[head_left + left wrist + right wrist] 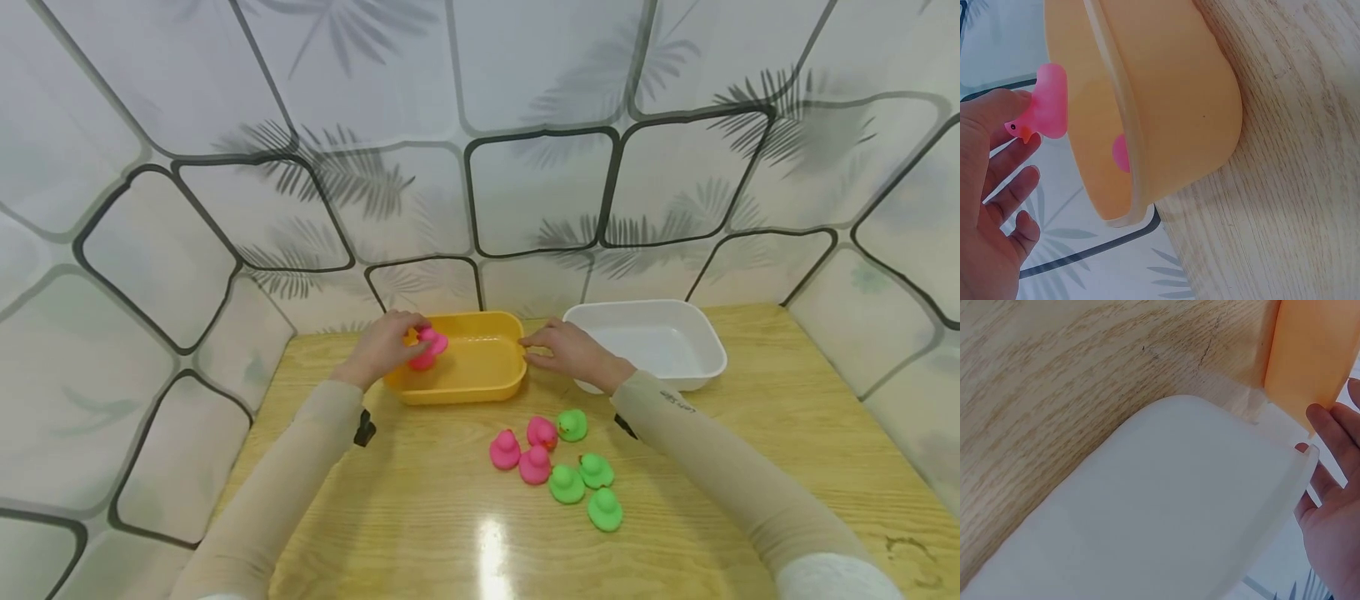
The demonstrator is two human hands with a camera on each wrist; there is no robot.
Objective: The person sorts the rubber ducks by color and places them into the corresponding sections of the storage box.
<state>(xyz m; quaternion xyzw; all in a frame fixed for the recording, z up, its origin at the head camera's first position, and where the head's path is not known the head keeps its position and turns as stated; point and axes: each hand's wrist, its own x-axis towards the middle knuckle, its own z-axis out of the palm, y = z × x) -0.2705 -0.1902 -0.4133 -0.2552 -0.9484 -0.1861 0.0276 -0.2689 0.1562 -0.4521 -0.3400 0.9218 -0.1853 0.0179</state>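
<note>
Left hand: I see my left hand (pixel 384 343) at the centre-left of the head view, over the left rim of the yellow tub (pixel 459 385). Thumb and forefinger pinch a pink duck (pixel 427 348); the other fingers are spread and relaxed in the left wrist view.

Pink duck: held above the tub's left end, just inside the rim, beak pointing toward my palm (the left wrist view shows a pink blur through the tub wall, possibly its reflection; I cannot tell).

Right hand: my right hand (pixel 570 352) lies at the tub's right rim, between it and the white tub (pixel 697 337). Its fingers look straight and hold nothing; whether they touch the yellow rim I cannot tell.

Loose ducks: three pink ducks (pixel 525 450) and four green ducks (pixel 581 471) sit clustered on the table (pixel 787 400), below centre, near my right forearm.

Risk, slip: the grip is a light two-finger pinch on a smooth, rounded toy; I judge it could slide out and bounce off the rim onto the table.

Risk, tub: a nudge from either hand might shift the light tub.

Risk, sleeve: my right forearm passes close to the cluster and could knock ducks over.
</note>
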